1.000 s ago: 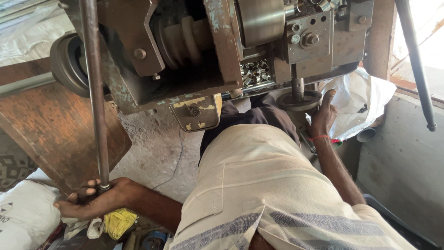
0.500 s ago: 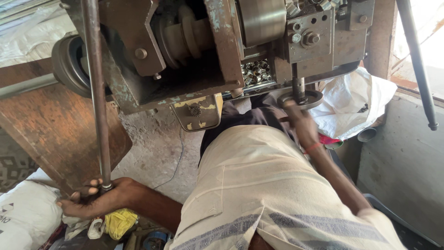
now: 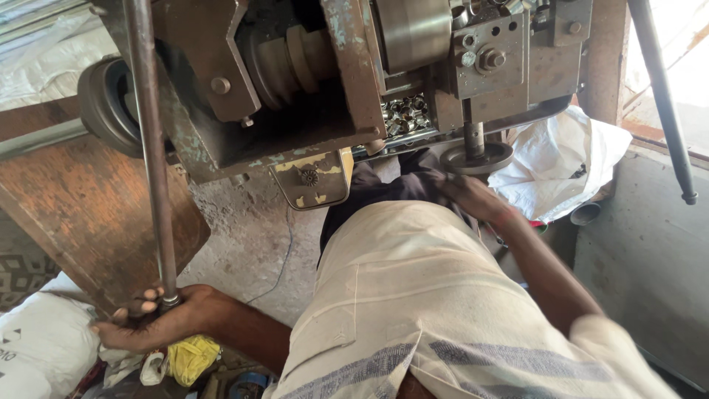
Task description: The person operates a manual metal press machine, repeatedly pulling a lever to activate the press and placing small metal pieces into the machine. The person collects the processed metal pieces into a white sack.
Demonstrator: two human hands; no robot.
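Both hands are busy: my left hand [image 3: 148, 321] wraps its fingers around the bottom end of the upright steel lever rod [image 3: 151, 155]. My right hand [image 3: 473, 196] reaches just under the machine's round die plate [image 3: 476, 157]; its grip I cannot tell.

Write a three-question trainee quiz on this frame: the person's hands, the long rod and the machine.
1. True or false: the left hand grips the lower end of the long metal rod.
2. Where is the right hand?
A. on the white sack
B. just below the round metal disc under the machine
C. on the yellow cloth
3. Fill in: the yellow cloth lies just beside the ____ hand.

Key: 1 true; 2 B; 3 left.
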